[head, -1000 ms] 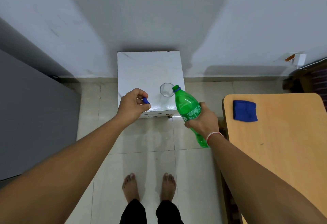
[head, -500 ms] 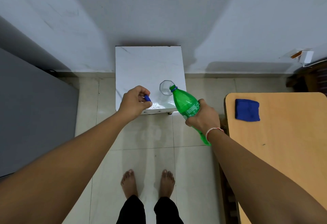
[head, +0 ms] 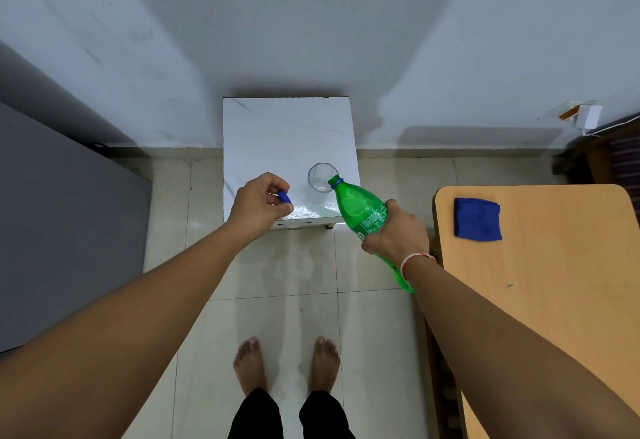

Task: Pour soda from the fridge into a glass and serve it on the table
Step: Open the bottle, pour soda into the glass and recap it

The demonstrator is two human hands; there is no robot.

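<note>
The right hand (head: 398, 234) is wrapping around the label part of the green soda bottle (head: 363, 218), fingers closed tight on it, tipping the open neck right at the rim of the glass (head: 321, 177). The left hand (head: 258, 206) is pinching the blue cap (head: 285, 197) between thumb and fingers, hovering just beside the glass.

The bottle is looking like thin plastic, so I'm guessing it's going to flex if squeezed hard (and gush), and most of the weight is sitting low toward the base. Gripping mid-body like this seems right. The glass is clear and looking empty from here; I'm not seeing any stream yet. It's probably light and tippy, and fragile, so nudging it with the bottle neck is the thing to avoid.

The glass is standing near the front edge of the small white table (head: 277, 127), not much margin there. The wooden table (head: 554, 282) on the right is offering lots of bare room, with only a blue cloth (head: 478, 218) near its far end.
</note>
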